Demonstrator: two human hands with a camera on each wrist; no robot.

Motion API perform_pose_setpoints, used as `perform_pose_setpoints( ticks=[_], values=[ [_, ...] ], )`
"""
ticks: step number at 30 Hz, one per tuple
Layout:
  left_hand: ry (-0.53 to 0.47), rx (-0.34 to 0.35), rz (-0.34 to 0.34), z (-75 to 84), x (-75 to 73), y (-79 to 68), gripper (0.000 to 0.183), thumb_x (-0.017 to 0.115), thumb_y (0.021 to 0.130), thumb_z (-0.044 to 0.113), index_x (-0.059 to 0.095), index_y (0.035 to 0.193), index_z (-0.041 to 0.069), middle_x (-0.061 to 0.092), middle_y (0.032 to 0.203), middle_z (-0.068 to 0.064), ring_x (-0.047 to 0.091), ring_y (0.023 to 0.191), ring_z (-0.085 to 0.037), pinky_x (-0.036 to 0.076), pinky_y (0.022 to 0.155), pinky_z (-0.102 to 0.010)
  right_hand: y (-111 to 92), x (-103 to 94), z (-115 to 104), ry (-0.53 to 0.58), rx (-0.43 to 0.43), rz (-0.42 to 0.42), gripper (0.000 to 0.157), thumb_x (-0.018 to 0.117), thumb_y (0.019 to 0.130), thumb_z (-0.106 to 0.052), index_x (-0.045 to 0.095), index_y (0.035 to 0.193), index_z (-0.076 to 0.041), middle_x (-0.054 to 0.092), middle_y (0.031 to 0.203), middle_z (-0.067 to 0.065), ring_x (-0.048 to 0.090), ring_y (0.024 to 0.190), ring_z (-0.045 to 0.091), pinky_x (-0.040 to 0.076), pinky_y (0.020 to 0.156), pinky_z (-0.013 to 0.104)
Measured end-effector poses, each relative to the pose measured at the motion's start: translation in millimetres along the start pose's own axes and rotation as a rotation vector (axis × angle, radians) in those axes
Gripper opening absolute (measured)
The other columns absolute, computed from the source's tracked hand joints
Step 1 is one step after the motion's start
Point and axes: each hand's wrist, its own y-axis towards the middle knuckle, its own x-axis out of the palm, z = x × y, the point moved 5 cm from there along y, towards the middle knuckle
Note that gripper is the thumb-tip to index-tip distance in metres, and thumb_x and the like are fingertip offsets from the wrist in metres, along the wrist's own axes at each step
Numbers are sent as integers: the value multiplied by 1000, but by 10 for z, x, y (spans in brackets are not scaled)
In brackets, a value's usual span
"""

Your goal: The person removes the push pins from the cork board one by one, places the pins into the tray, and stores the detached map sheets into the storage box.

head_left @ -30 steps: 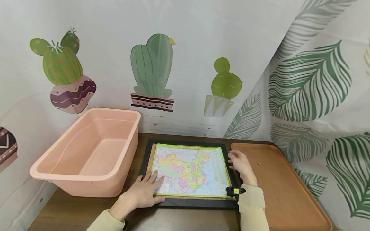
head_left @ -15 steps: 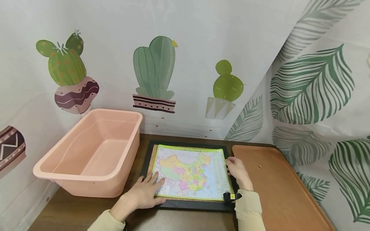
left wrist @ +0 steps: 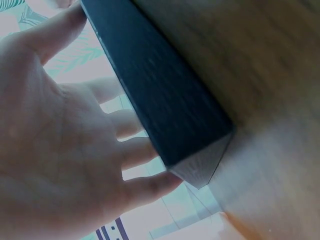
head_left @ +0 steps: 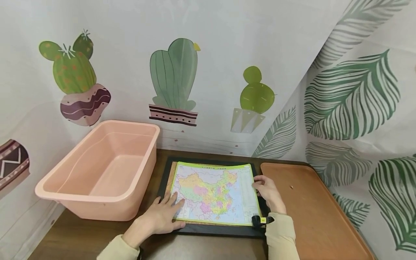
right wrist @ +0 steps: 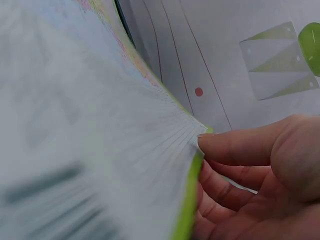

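The right hand (head_left: 269, 194) pinches the right edge of the map (head_left: 208, 195) between thumb and fingers, the sheet spreading leftward from that grip. The left hand (head_left: 162, 216) rests, fingers straight and spread, at the near-left corner of the black frame (head_left: 221, 230) beneath the map. A pink tub (head_left: 87, 210) stands left; a brown tray (head_left: 312, 209) lies right.

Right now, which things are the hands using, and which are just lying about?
In use:
thin green-bordered map sheet, pinched by the right hand
black rectangular frame, touched by the left hand

Just lying about:
pink rectangular plastic tub
flat orange-brown tray
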Motion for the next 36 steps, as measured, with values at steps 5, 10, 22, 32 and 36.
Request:
perform_pose_setpoints(
  ticks=[5,10,22,32,36],
  values=[
    [2,-2,1,1,5,-6,77,55,91,62,44,148,11,31,153,-24,23,141,-47,23,106,-65,3,-14,1,30,4,-19,28,59,93,-3,54,120,4,58,98,14,57,75,22,50,68,35],
    [4,0,2,0,17,-7,77,55,91,62,44,148,11,31,153,-24,24,141,-47,24,106,-65,7,-15,-1,56,4,-28,26,58,93,-2,53,118,4,58,98,14,58,75,22,50,66,34],
    [12,6,8,-1,-6,5,77,56,91,61,44,147,10,32,153,-24,24,140,-47,24,105,-66,-23,-63,-77,91,-2,-23,24,59,94,-1,53,117,3,58,98,15,60,78,21,51,63,32],
    [-14,0,17,-10,-13,10,78,60,88,61,47,146,10,33,152,-24,25,140,-48,24,104,-67,-71,-95,-161,150,-22,-22,23,59,94,-1,53,116,3,60,101,16,61,79,22,52,64,31],
    [-17,0,18,-10,-4,13,78,60,88,61,47,146,10,33,152,-24,25,140,-47,25,104,-67,-84,-99,-187,192,-25,-22,22,58,94,1,53,115,4,60,99,16,61,78,22,53,63,31]
  ],
)
